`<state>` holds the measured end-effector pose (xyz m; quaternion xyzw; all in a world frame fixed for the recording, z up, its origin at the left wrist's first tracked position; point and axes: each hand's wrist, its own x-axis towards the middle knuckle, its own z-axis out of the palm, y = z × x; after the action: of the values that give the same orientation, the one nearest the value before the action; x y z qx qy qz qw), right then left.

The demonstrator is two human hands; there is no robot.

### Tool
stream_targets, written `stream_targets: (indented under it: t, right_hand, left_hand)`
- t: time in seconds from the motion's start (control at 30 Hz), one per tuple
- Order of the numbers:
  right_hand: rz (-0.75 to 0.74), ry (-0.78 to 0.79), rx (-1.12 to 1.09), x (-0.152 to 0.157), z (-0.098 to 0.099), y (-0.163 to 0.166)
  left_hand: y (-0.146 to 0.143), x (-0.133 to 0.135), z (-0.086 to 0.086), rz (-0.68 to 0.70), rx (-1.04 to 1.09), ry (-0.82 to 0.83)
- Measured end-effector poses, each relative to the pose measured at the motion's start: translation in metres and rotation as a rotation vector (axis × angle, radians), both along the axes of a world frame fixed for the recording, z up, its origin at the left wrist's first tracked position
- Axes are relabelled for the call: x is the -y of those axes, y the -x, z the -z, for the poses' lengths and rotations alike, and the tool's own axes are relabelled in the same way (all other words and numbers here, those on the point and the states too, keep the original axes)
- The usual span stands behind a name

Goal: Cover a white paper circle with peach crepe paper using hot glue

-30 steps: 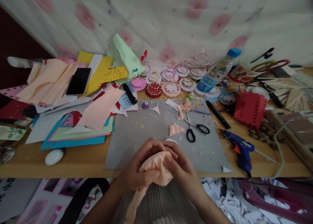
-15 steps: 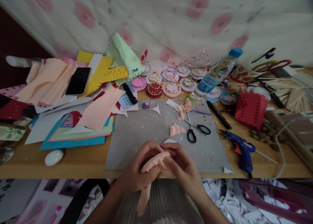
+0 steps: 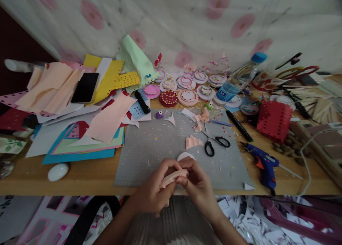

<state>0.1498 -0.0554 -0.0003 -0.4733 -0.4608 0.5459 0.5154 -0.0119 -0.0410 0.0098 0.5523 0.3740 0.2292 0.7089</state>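
Observation:
Between both hands, over the front edge of the cutting mat, is a strip of peach crepe paper, gathered along its length. My left hand wraps round its left part, with the thumb underneath. My right hand pinches its right end between thumb and fingers. Just beyond my fingertips lies a white paper disc, partly hidden by the right hand. Black-handled scissors rest on the mat, near peach paper scraps.
Decorated paper discs stand at the back, beside a water bottle. A blue glue gun and a black marker lie right. Coloured paper sheets, a phone and a white egg-shaped object are left.
Both hands have drawn slightly lower and closer together. The peach strip shows less between them, and its hanging tail is now mostly out of sight. More of the white disc shows.

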Motion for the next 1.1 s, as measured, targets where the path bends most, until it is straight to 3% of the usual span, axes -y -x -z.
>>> stream_targets:
  t: [0.13,0.3,0.4,0.5,0.63,0.73,0.9,1.1]
  right_hand:
    - [-0.052,-0.023,-0.020,0.001,0.000,-0.003]
    - [-0.081,-0.054,-0.092,0.004,-0.004,-0.008]
    - [-0.157,0.039,-0.162,0.008,-0.001,-0.005]
    - [-0.248,0.154,-0.334,0.014,0.009,0.000]
    - [-0.156,0.194,-0.371,0.020,0.019,0.000]
    - [-0.112,0.182,-0.353,0.020,0.012,-0.003]
    - [-0.180,0.105,-0.216,0.016,-0.007,-0.007]
    - [-0.331,0.076,-0.045,0.018,-0.002,-0.009]
  left_hand:
    - [0.001,0.000,-0.005,-0.001,0.002,-0.126]
    - [0.000,-0.002,-0.009,0.007,0.021,-0.575]
    - [-0.005,-0.005,-0.012,0.020,0.067,-0.791]
    - [-0.011,-0.008,-0.014,0.010,0.055,-0.901]
    - [-0.013,-0.006,-0.009,-0.015,-0.040,-0.944]
    - [-0.008,-0.002,-0.008,0.018,-0.139,-0.868]
    - [0.002,-0.002,-0.018,0.065,-0.083,-0.730]
    - [0.012,-0.014,-0.019,0.130,-0.081,-0.690]
